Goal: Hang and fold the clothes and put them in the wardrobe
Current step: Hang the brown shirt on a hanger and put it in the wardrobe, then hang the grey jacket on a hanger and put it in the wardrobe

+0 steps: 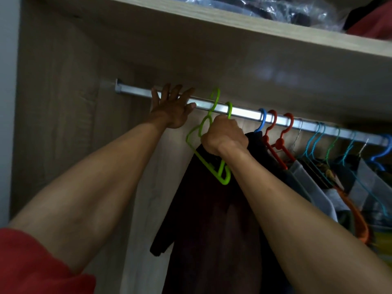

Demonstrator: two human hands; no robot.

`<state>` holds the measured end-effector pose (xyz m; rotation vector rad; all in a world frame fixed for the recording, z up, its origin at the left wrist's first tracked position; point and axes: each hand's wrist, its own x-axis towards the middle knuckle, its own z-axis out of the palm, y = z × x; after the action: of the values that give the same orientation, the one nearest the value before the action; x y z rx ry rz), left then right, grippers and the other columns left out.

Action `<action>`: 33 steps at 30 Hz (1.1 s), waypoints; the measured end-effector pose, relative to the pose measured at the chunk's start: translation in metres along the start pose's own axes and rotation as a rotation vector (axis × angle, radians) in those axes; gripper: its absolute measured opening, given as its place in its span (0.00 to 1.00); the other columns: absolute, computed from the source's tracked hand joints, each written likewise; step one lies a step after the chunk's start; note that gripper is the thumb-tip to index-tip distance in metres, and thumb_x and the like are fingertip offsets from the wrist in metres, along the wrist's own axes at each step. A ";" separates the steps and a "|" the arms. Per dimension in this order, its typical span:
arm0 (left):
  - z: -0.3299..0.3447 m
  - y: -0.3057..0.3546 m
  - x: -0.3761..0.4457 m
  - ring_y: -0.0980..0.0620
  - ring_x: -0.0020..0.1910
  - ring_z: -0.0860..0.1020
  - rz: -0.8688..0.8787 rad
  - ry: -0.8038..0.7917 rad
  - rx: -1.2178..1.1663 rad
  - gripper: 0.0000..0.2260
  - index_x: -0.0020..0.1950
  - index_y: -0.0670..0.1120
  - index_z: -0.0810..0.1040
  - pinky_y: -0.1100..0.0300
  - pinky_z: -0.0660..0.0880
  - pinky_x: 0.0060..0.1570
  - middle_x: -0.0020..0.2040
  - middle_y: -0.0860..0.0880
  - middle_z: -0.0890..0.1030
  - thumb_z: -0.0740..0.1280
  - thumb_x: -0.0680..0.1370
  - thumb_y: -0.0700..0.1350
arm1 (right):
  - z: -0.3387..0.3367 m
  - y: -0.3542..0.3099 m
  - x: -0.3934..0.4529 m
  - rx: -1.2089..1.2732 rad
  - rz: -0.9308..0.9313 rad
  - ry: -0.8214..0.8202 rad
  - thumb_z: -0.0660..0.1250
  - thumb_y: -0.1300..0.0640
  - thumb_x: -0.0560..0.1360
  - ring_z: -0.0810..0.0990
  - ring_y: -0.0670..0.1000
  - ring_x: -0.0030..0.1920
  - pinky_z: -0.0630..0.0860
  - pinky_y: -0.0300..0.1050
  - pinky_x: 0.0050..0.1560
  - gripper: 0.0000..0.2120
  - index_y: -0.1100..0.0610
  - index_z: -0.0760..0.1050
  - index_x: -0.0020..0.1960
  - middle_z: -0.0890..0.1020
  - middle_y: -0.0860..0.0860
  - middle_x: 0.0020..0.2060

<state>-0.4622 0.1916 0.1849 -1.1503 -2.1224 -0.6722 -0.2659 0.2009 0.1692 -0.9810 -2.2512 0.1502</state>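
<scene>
Inside the wardrobe a metal rail (244, 113) runs from upper left down to the right. My right hand (223, 135) grips the necks of two green hangers (202, 132); one hook sits over the rail, the other hook rises above it. A dark garment (212, 219) hangs below that hand. My left hand (172, 109) reaches up to the rail with its fingers spread and straight, touching the bar just left of the green hangers.
Right of my right hand hang a blue hanger (262, 119), two red hangers (280, 134), several teal ones (316, 139) and grey and dark clothes (314, 183). A wooden shelf (212, 45) above carries plastic-wrapped items (286, 9). The rail's left stretch (135, 90) is bare.
</scene>
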 end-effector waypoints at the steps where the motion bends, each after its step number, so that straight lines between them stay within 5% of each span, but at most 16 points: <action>1: 0.001 0.000 0.000 0.44 0.80 0.40 0.000 0.005 -0.001 0.25 0.80 0.63 0.46 0.36 0.35 0.73 0.82 0.53 0.47 0.45 0.83 0.63 | -0.005 0.000 0.000 0.026 -0.007 0.022 0.67 0.54 0.76 0.75 0.59 0.65 0.72 0.50 0.53 0.20 0.54 0.69 0.67 0.74 0.54 0.65; 6: 0.003 0.001 0.000 0.43 0.80 0.40 0.003 0.001 -0.003 0.25 0.80 0.62 0.46 0.35 0.35 0.72 0.82 0.53 0.47 0.46 0.83 0.63 | -0.022 0.007 -0.014 0.079 -0.037 -0.032 0.68 0.55 0.73 0.78 0.60 0.58 0.78 0.52 0.53 0.16 0.57 0.71 0.59 0.76 0.56 0.58; 10: -0.003 0.001 0.000 0.44 0.80 0.38 -0.006 -0.043 0.030 0.26 0.80 0.62 0.43 0.36 0.35 0.73 0.82 0.53 0.43 0.46 0.83 0.63 | -0.027 0.020 -0.035 0.163 -0.063 -0.028 0.62 0.46 0.64 0.81 0.59 0.46 0.74 0.46 0.41 0.16 0.58 0.72 0.45 0.78 0.55 0.45; 15: -0.010 0.003 -0.018 0.45 0.80 0.37 -0.024 -0.117 -0.166 0.34 0.80 0.60 0.46 0.37 0.40 0.76 0.82 0.50 0.43 0.44 0.76 0.70 | -0.037 0.045 -0.048 0.207 -0.111 0.029 0.68 0.45 0.74 0.80 0.53 0.45 0.78 0.46 0.49 0.11 0.52 0.82 0.48 0.81 0.50 0.43; 19: -0.037 0.015 -0.069 0.48 0.79 0.55 0.033 -0.144 -0.331 0.25 0.78 0.48 0.64 0.60 0.49 0.75 0.79 0.46 0.61 0.49 0.85 0.57 | -0.049 0.064 -0.055 0.356 -0.209 0.059 0.69 0.47 0.76 0.81 0.48 0.42 0.70 0.37 0.42 0.10 0.52 0.84 0.46 0.84 0.48 0.38; 22: -0.059 0.014 -0.110 0.51 0.65 0.75 0.039 -0.122 -0.463 0.23 0.63 0.45 0.80 0.59 0.67 0.67 0.65 0.45 0.79 0.54 0.84 0.58 | -0.059 0.079 -0.059 0.441 -0.285 0.053 0.70 0.48 0.76 0.76 0.42 0.33 0.68 0.37 0.37 0.10 0.53 0.83 0.42 0.80 0.43 0.29; 26: -0.095 0.019 -0.171 0.53 0.39 0.71 -0.067 0.009 -0.321 0.18 0.40 0.47 0.73 0.58 0.69 0.42 0.36 0.51 0.75 0.58 0.83 0.58 | -0.069 0.104 -0.074 0.479 -0.475 -0.059 0.69 0.49 0.78 0.73 0.36 0.25 0.67 0.35 0.32 0.09 0.52 0.83 0.43 0.78 0.41 0.24; 29: -0.124 0.034 -0.232 0.48 0.36 0.70 -0.168 0.067 -0.253 0.21 0.37 0.44 0.70 0.55 0.67 0.38 0.35 0.43 0.75 0.61 0.81 0.59 | -0.075 0.115 -0.096 0.542 -0.568 -0.261 0.67 0.52 0.80 0.72 0.42 0.23 0.69 0.39 0.30 0.09 0.56 0.81 0.46 0.79 0.49 0.28; 33: -0.154 0.065 -0.323 0.43 0.36 0.70 -0.312 0.009 -0.061 0.22 0.35 0.46 0.68 0.52 0.63 0.35 0.31 0.49 0.71 0.61 0.81 0.61 | -0.070 0.120 -0.132 0.606 -0.558 -0.628 0.66 0.58 0.81 0.77 0.48 0.28 0.76 0.44 0.31 0.05 0.57 0.79 0.48 0.84 0.54 0.38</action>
<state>-0.2263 -0.0570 0.0636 -0.8510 -2.3112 -0.8842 -0.0840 0.1850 0.1110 0.0497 -2.6724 0.9270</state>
